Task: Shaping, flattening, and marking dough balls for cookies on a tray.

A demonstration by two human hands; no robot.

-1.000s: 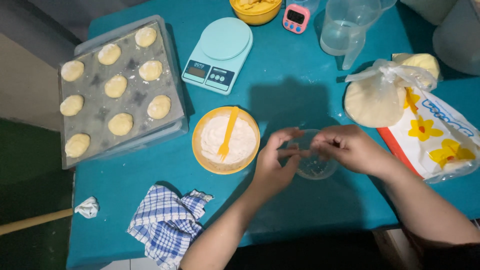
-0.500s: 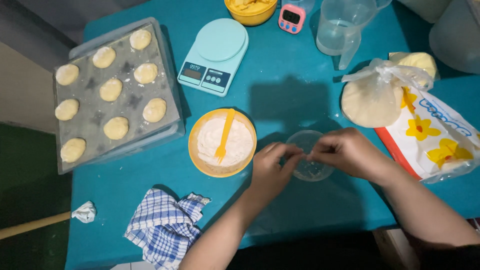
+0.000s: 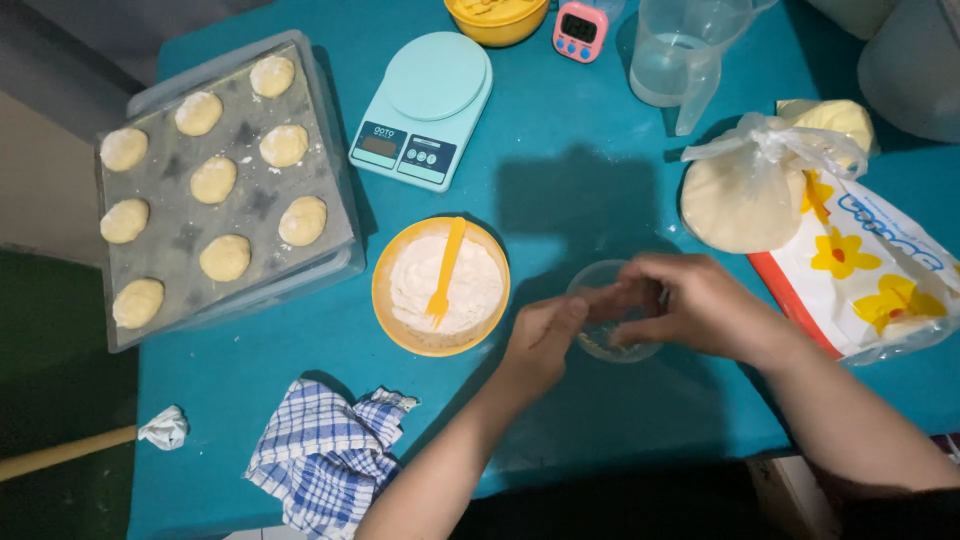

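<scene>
A small clear plastic bowl sits on the teal table, mostly covered by both hands. My right hand lies over its right side, fingers curled onto the rim. My left hand meets it from the lower left, fingertips at the bowl's edge. What lies between the fingers is hidden. Just left stands an orange bowl of flour with an orange fork lying in it.
A grey tray with several dough balls lies at far left. A mint kitchen scale, yellow bowl, pink timer and clear jug line the back. A flour bag lies right; a checked cloth lies in front.
The view has shifted slightly. Both hands stay at the clear bowl; the left hand's fingers have drawn closer to the right hand's over the rim.
</scene>
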